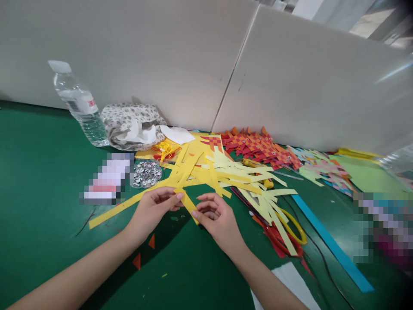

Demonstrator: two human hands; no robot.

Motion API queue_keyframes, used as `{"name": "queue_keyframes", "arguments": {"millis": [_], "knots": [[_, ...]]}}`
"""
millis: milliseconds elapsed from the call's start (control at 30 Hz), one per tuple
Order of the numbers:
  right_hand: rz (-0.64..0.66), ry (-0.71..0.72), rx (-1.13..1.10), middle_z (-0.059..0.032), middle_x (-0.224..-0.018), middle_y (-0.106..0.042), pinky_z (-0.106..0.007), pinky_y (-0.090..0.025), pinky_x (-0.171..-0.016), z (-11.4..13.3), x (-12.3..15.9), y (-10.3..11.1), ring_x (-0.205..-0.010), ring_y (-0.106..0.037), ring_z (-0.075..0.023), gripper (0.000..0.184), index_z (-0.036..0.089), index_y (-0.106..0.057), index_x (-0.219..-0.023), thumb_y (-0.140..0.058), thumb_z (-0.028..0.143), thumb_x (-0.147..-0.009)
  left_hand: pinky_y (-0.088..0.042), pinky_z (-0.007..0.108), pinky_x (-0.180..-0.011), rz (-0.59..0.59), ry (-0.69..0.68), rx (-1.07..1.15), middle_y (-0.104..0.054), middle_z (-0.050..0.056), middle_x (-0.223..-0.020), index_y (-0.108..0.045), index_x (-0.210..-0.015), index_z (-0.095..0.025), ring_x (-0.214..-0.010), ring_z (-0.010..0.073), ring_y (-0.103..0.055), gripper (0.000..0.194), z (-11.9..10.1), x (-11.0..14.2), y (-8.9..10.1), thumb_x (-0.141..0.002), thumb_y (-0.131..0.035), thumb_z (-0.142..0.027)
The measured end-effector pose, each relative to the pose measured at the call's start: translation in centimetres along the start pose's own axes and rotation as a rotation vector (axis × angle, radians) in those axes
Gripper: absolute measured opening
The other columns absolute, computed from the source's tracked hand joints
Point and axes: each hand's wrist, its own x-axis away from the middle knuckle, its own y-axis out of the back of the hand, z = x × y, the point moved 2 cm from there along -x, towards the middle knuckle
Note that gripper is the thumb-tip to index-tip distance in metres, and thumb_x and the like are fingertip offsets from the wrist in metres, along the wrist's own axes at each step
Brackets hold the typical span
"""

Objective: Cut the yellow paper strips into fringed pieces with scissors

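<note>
Strip of yellow paper (189, 207), held in the air over the near edge of a heap of cut strips, between two bare hands. Left hand (156, 209): thumb and fingers pinch the upper end of the strip. Right hand (217, 219): fingers loosely curled, thumb tip against the strip near its lower end; whether a fingertip presses from behind cannot be told. A second, longer yellow strip (112, 212) slants from behind the left wrist to the lower left.

Beyond the hands, yellow strips (190, 168) overlap pale yellow strips (238, 173), which spread rightward over the red loop handle (300, 249) and yellow loop handle (299, 227) of cutting tools. A blue strip (334, 243) lies farther right. Left of the heap are a clear bag of googly eyes (146, 173) and a pixelated rectangular item (106, 178); behind it, yellow tassels (166, 149). Farther back stand a water bottle (80, 105), tilted in the view, and a patterned cloth pouch (134, 118). Red-and-orange woven paper figures (258, 146) lie bunched near the pale partition (155, 51). Orange triangular scraps (151, 241) rest on the green tabletop (180, 280).
</note>
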Motion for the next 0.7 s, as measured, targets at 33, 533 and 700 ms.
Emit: {"name": "queue_keyframes", "arguments": {"millis": [33, 533, 700], "knots": [[0.000, 0.000, -0.001, 0.0009, -0.072, -0.063, -0.026, -0.052, -0.059, 0.00, 0.01, 0.00, -0.065, -0.063, -0.0144, 0.027, 0.021, -0.055, -0.090, -0.070, 0.027, -0.069, -0.052, 0.021, -0.061, -0.001, 0.001, -0.002, -0.071, 0.000, -0.068, -0.069, -0.073, -0.016, -0.064, 0.0140, -0.068, 0.023, 0.00, 0.00, -0.02, -0.062, -0.079, -0.034], [-0.002, 0.008, 0.005, 0.0008, -0.072, -0.063, -0.026, -0.052, -0.058, -0.10, 0.02, -0.07, -0.065, -0.062, -0.0140, 0.027, 0.021, -0.055, -0.090, -0.070, 0.027, -0.069, -0.051, 0.018, -0.059, 0.010, 0.010, 0.003, -0.071, 0.000, -0.068, -0.071, -0.074, -0.015, -0.063, 0.0121, -0.067, 0.025, -0.06, 0.03, -0.10, -0.061, -0.080, -0.034], [-0.001, 0.004, 0.010, 0.0010, -0.071, -0.062, -0.025, -0.052, -0.058, 0.02, 0.06, -0.11, -0.065, -0.062, -0.0136, 0.027, 0.021, -0.055, -0.090, -0.069, 0.028, -0.069, -0.051, 0.019, -0.059, -0.001, 0.014, -0.008, -0.070, 0.000, -0.067, -0.071, -0.072, -0.016, -0.063, 0.0128, -0.067, 0.024, -0.16, 0.11, -0.20, -0.061, -0.080, -0.035]]}}
